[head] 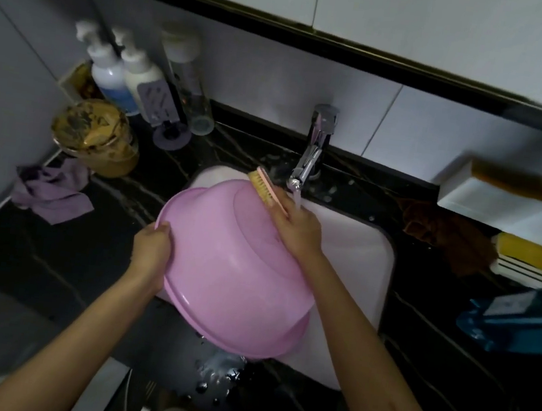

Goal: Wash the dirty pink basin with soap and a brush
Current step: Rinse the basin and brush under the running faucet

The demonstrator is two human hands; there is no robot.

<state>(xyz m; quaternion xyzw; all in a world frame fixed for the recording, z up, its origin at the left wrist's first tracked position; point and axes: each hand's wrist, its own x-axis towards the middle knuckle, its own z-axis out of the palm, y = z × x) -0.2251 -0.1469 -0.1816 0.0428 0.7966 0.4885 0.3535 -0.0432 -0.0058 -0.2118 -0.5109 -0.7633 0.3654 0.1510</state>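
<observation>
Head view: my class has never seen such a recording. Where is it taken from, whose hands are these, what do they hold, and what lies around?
No machine here: a person wears a camera on the head, looking down at their own hands. The left hand grips the rim of the pink basin, turned bottom-up over the sink. The right hand holds a brush against the basin's base, near the tap. A purple cloth, pump bottles and a jar sit on the dark counter.
</observation>
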